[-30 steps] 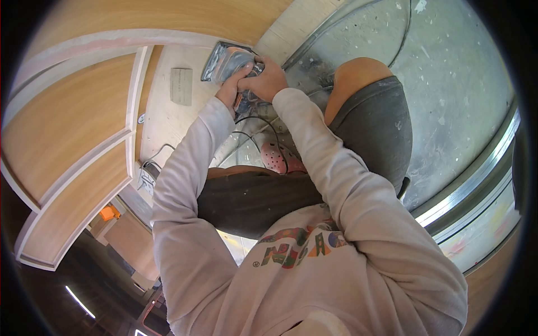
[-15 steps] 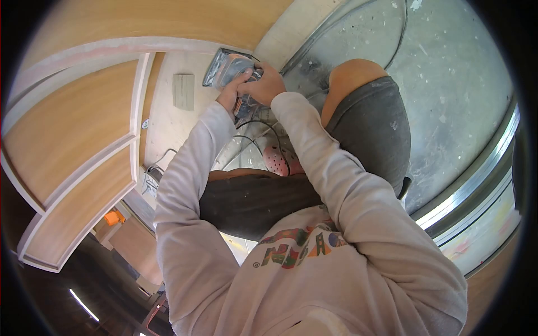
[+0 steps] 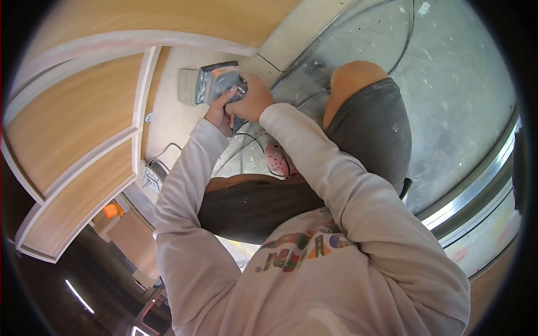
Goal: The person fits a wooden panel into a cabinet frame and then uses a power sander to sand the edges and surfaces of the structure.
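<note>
An orange and dark power sander (image 3: 221,81), seemingly wrapped in clear plastic, rests against the pale wooden panel (image 3: 168,106) in the upper middle of the head view. Its flat base touches or overlaps a grey rectangular patch (image 3: 188,86). My left hand (image 3: 220,115) has its fingers closed on the sander's near side. On the other side, my right hand (image 3: 255,97) wraps round the body and handle. Both hands meet over the tool, hiding part of it. A black cord (image 3: 253,138) runs from the sander toward my feet.
Framed wooden panels (image 3: 84,112) fill the left side. My pink clog (image 3: 276,159) and bent knees are below and right of the tool. Cables (image 3: 413,28) cross the grey floor (image 3: 448,101). A metal rail (image 3: 462,196) lies at right, an orange object (image 3: 112,210) at lower left.
Both hands have moved the sander left and slightly down, up to the grey patch, which it now meets. The view has shifted slightly.
</note>
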### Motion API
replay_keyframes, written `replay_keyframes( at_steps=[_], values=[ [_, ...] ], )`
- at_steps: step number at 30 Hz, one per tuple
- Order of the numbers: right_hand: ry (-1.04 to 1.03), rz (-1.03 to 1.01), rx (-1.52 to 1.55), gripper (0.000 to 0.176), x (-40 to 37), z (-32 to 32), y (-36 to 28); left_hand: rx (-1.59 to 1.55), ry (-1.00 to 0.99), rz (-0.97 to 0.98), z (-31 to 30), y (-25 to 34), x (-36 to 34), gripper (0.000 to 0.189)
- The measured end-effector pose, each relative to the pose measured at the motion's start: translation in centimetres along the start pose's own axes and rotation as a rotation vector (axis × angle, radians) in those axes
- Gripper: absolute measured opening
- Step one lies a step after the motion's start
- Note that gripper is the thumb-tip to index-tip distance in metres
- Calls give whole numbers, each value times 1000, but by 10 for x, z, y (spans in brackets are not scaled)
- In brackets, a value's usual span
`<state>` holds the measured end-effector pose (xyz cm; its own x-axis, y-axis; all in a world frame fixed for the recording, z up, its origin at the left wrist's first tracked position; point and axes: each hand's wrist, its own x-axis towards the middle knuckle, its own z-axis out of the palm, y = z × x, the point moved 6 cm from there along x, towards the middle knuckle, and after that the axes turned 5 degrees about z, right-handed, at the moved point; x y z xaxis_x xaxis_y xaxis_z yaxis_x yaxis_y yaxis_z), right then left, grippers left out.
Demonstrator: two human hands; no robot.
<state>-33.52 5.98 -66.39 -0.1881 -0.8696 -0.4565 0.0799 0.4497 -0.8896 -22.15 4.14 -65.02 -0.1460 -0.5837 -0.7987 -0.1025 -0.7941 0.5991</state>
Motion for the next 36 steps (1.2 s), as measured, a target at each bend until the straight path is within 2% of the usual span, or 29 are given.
replay_keyframes(
  at_steps=[2,5,7,13,15,18,21,29,34,36],
  values=[
    [5,14,-7,87,-5,-2,2,-6,18,-2,-8,-8,1,33],
    [46,34,-40,87,0,-10,13,-94,-100,-58,18,-12,2,35],
    [76,44,-65,86,4,-18,15,-92,-104,-151,23,-18,12,35],
    [64,139,20,86,13,-34,9,27,-57,-114,37,-2,19,36],
    [40,130,141,84,16,-34,8,54,-53,-91,41,2,20,36],
    [134,124,79,81,20,-36,11,107,-85,-93,39,4,26,38],
    [106,199,116,81,23,-37,19,128,-126,-115,38,-1,35,42],
    [108,184,100,80,20,-37,10,147,-69,-67,40,8,26,39],
    [93,230,100,83,24,-38,17,261,-94,-106,42,13,29,37],
    [54,265,155,82,25,-37,20,200,-128,-117,41,7,36,36]
  ],
)
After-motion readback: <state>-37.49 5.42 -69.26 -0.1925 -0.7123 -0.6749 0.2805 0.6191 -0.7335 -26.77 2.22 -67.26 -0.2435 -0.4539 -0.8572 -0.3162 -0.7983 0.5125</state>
